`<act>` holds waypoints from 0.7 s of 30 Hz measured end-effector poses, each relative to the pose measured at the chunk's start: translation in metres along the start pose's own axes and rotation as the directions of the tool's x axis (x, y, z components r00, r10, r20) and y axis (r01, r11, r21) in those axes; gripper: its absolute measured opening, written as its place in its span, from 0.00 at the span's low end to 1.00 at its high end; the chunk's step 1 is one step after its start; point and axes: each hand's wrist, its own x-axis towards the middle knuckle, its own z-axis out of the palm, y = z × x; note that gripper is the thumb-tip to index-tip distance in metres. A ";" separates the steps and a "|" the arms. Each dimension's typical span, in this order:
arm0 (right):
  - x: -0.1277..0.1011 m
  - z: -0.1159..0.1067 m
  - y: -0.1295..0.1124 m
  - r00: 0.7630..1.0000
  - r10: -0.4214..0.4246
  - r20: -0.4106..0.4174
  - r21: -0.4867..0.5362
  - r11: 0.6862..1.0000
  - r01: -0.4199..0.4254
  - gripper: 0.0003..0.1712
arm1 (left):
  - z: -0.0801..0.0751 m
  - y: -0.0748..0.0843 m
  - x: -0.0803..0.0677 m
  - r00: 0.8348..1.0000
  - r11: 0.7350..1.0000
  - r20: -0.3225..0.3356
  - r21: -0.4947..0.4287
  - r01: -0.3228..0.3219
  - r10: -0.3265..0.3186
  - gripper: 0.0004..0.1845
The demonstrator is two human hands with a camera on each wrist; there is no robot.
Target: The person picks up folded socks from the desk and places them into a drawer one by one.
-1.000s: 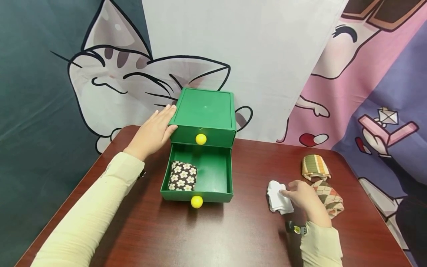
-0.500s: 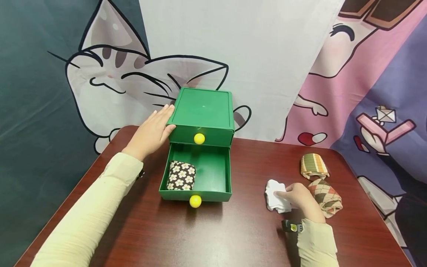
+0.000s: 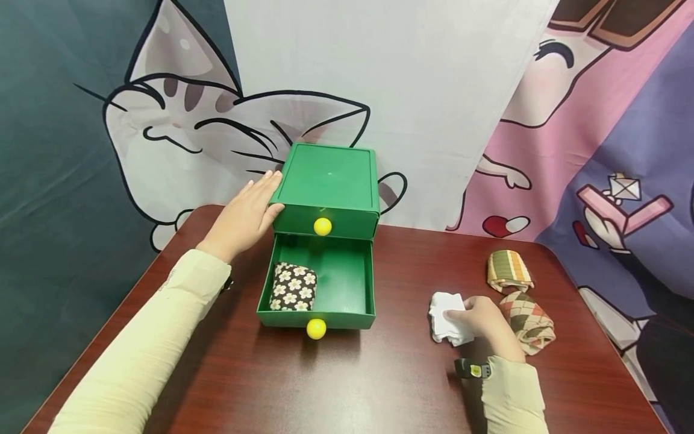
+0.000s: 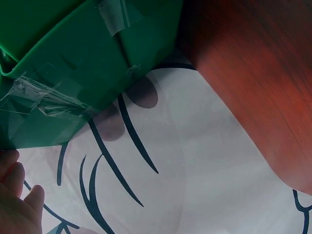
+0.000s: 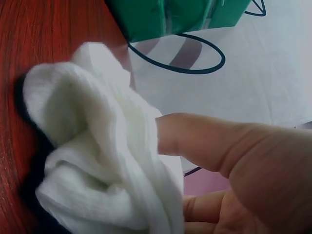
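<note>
A green two-drawer box (image 3: 328, 181) stands at the back of the brown table (image 3: 379, 386). Its lower drawer (image 3: 347, 283) is pulled out and holds a black flowered cloth roll (image 3: 294, 286); both drawers have yellow knobs (image 3: 316, 328). My left hand (image 3: 246, 216) rests flat with straight fingers against the box's left side. My right hand (image 3: 479, 320) pinches a white folded cloth (image 3: 444, 316) on the table to the right of the drawer. In the right wrist view the thumb (image 5: 204, 141) presses into the white cloth (image 5: 92, 156).
Two more rolled cloths lie right of my right hand: a striped one (image 3: 508, 270) and a diamond-patterned one (image 3: 528, 319). A cartoon-printed curtain (image 3: 379, 72) hangs just behind the table. A watch (image 3: 470, 369) sits on my right wrist.
My right hand has tightened its grip on the white cloth and drawn it slightly left. The left hand stays on the box.
</note>
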 end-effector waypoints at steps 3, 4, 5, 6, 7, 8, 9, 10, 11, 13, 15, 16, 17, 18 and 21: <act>0.000 -0.001 -0.001 1.000 0.008 -0.004 0.017 1.000 -0.007 0.19 | 0.000 0.000 0.000 1.000 1.000 -0.002 0.002 -0.002 0.002 0.33; 0.000 -0.001 -0.001 1.000 0.008 -0.005 0.021 1.000 -0.008 0.19 | 0.000 0.000 0.000 1.000 1.000 -0.002 0.003 -0.003 0.003 0.33; 0.000 -0.001 -0.001 1.000 0.006 -0.007 0.026 1.000 -0.005 0.19 | 0.000 0.000 0.000 1.000 1.000 -0.003 0.004 -0.003 0.003 0.33; 0.000 -0.001 -0.001 1.000 0.005 -0.009 0.031 1.000 -0.004 0.19 | 0.000 0.000 0.001 1.000 1.000 -0.004 0.005 -0.005 0.005 0.33; 0.000 -0.001 -0.001 1.000 0.003 -0.011 0.034 0.999 -0.002 0.19 | 0.000 0.000 0.001 1.000 1.000 -0.004 0.006 -0.006 0.006 0.33; 0.001 0.000 -0.001 1.000 0.002 -0.013 0.036 0.999 -0.001 0.19 | 0.001 0.000 0.001 1.000 1.000 -0.004 0.007 -0.007 0.007 0.33; 0.001 0.000 -0.001 1.000 0.000 -0.015 0.038 0.999 0.001 0.19 | 0.001 0.000 0.001 1.000 1.000 -0.004 0.007 -0.008 0.008 0.33; 0.001 0.000 -0.001 1.000 0.000 -0.015 0.040 0.999 0.000 0.19 | 0.001 0.000 0.001 1.000 1.000 -0.004 0.007 -0.008 0.008 0.33; 0.001 0.001 -0.001 1.000 -0.001 -0.018 0.045 0.999 0.002 0.19 | 0.001 0.000 0.001 1.000 1.000 -0.004 0.008 -0.009 0.009 0.33; 0.001 0.001 -0.001 1.000 -0.001 -0.022 0.052 0.999 0.002 0.20 | 0.000 0.000 0.000 1.000 1.000 -0.003 0.007 -0.008 0.008 0.33; 0.001 0.002 -0.001 1.000 -0.004 -0.024 0.057 0.998 0.005 0.21 | 0.000 0.000 0.000 1.000 1.000 -0.003 0.006 -0.006 0.006 0.33; 0.001 0.002 -0.001 1.000 -0.005 -0.027 0.056 0.998 0.007 0.21 | 0.000 0.000 0.000 1.000 1.000 -0.002 0.006 -0.005 0.005 0.33; 0.002 0.002 -0.001 1.000 -0.007 -0.030 0.056 0.998 0.009 0.21 | 0.000 0.000 0.000 1.000 1.000 -0.002 0.006 -0.004 0.004 0.33; 0.002 0.003 -0.001 0.999 -0.007 -0.031 0.053 0.999 0.009 0.20 | 0.000 0.000 0.000 1.000 1.000 -0.002 0.006 -0.004 0.004 0.33; 0.002 0.004 -0.001 0.999 -0.004 -0.038 0.052 0.999 0.006 0.19 | 0.000 0.000 0.000 1.000 1.000 -0.003 0.006 -0.004 0.004 0.33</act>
